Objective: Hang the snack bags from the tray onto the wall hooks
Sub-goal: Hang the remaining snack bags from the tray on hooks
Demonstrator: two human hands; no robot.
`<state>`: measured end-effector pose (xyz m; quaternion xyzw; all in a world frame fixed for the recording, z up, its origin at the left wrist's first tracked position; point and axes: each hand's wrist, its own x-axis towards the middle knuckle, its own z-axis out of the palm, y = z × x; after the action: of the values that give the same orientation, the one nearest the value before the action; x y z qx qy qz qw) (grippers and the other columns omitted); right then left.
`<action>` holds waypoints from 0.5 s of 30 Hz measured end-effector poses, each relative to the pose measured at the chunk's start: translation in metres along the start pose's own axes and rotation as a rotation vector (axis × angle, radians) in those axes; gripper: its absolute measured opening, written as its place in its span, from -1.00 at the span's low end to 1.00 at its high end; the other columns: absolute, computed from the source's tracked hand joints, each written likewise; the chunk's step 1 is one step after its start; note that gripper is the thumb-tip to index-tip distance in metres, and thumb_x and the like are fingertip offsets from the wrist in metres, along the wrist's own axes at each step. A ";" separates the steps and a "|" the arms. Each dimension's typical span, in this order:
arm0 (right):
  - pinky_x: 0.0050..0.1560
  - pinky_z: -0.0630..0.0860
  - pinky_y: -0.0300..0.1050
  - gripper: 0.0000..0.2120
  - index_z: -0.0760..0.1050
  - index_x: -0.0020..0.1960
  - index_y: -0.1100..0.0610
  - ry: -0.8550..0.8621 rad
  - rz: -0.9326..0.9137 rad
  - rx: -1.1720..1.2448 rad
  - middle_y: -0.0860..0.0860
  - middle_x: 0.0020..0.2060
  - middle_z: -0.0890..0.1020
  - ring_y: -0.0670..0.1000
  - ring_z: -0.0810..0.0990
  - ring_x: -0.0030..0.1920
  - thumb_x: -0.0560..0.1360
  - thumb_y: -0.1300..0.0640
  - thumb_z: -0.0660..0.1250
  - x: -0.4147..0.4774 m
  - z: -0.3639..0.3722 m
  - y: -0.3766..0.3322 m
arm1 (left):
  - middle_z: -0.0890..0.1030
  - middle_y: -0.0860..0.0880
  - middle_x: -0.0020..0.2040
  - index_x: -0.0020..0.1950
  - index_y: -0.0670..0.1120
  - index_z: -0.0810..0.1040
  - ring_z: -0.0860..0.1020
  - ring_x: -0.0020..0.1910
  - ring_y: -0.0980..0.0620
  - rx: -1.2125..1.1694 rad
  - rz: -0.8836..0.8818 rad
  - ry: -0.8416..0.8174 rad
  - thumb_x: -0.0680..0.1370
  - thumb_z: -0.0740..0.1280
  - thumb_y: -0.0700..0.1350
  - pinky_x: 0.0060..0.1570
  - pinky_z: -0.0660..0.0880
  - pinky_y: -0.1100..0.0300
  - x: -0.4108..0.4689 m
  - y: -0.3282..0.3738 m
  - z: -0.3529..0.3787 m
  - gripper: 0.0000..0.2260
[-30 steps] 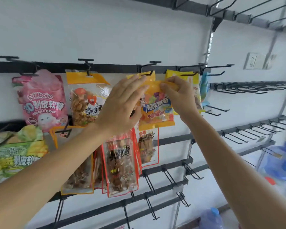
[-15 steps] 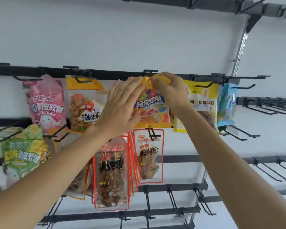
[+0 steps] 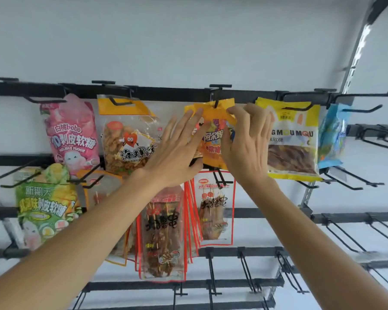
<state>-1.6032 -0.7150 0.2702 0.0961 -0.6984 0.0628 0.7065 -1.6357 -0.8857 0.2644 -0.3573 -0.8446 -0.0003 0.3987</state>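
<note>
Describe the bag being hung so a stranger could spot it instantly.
On the white wall, follow the top black rail to its middle hook. There, between the left hand and right hand, is the orange candy bag. Unlike the clear-fronted bag and yellow bag beside it, it is orange with a blue band.

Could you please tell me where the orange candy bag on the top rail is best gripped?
Pinch the orange candy bag by its flat top header beside the hook, from the front: the hook juts outward, toward you.

The orange candy bag [image 3: 213,114], its top crumpled, hangs upright on the middle hook [image 3: 216,97] of the top rail [image 3: 166,95].
</note>
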 end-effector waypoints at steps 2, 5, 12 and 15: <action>0.08 0.38 0.03 -0.54 0.31 0.25 0.12 0.000 0.021 0.048 0.21 0.07 0.49 0.17 0.43 0.05 0.44 0.36 0.38 -0.004 -0.003 -0.001 | -0.12 -0.13 0.63 0.61 -0.08 0.04 -0.15 0.60 -0.13 -0.009 0.014 0.022 0.56 0.27 0.04 0.54 -0.12 -0.18 0.005 -0.005 0.003 -0.31; 0.14 0.38 0.04 -0.50 0.31 0.28 0.10 -0.014 0.019 0.003 0.12 0.13 0.36 0.15 0.40 0.11 0.42 0.34 0.39 -0.005 -0.008 0.002 | -0.01 -0.17 0.62 0.56 -0.09 0.15 -0.04 0.59 -0.17 -0.037 0.067 0.110 0.52 0.29 0.01 0.54 -0.07 -0.19 0.011 -0.013 0.006 -0.35; 0.30 0.31 0.09 -0.51 0.45 0.38 0.14 -0.335 0.031 -0.216 0.07 0.40 0.32 0.17 0.34 0.30 0.46 0.12 0.37 -0.011 0.003 0.015 | 0.03 -0.20 0.61 0.58 -0.14 0.16 0.00 0.59 -0.19 -0.017 0.092 0.161 0.52 0.33 0.02 0.55 -0.07 -0.14 0.025 -0.021 0.014 -0.31; 0.40 0.28 0.17 -0.43 0.36 0.48 0.11 -0.509 0.048 -0.193 0.08 0.53 0.28 0.20 0.23 0.48 0.51 -0.01 0.31 -0.015 0.006 0.015 | 0.01 -0.18 0.62 0.59 -0.12 0.16 -0.02 0.60 -0.15 0.056 0.086 0.120 0.53 0.39 0.08 0.54 -0.10 -0.18 0.029 -0.026 0.020 -0.27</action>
<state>-1.6128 -0.7008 0.2563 0.0244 -0.8583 -0.0136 0.5124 -1.6770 -0.8821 0.2774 -0.3813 -0.8027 0.0192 0.4581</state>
